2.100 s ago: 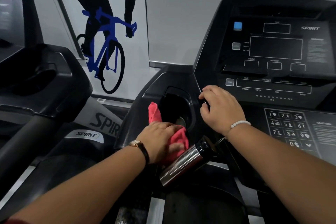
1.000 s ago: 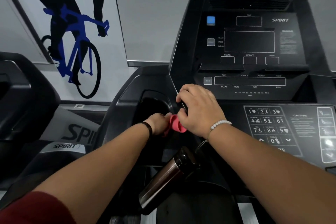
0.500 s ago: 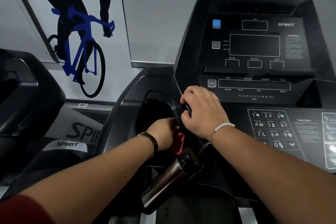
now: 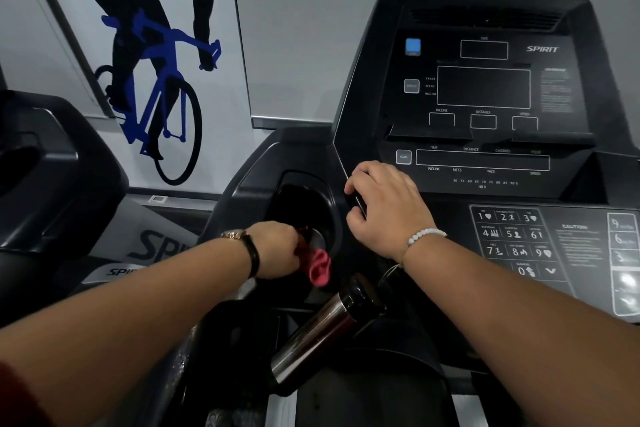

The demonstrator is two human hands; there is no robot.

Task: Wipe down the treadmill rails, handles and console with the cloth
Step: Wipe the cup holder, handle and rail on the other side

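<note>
L hand (image 4: 277, 250) clenched on the pink cloth (image 4: 319, 269), bunched up, one fold hanging out below the fist. Cloth sits at the near rim of the cup holder (image 4: 304, 198), the dark recess at the console's left edge. Wadding it small prob lets it fit into the recess and along its curved rim.

R hand (image 4: 388, 208) has fingers curled over the left edge of the console (image 4: 485, 87), gripping it, no cloth in it. Looks like a brace so the body stays steady while the L works; thumb side partly hidden.

Steel bottle (image 4: 322, 333) lies tilted at the near edge below the cup holder, cap end up toward the cloth, just beside it but not touching afaict. Likely parked out of the holder so the holder can be wiped.

Keypad (image 4: 512, 239) at console's lower right, screens dark above. Step in hand: cup holder area; screen face, keypad, rails and handles prob not yet done, can't confirm. Risk: elbow nudging bottle off.
</note>
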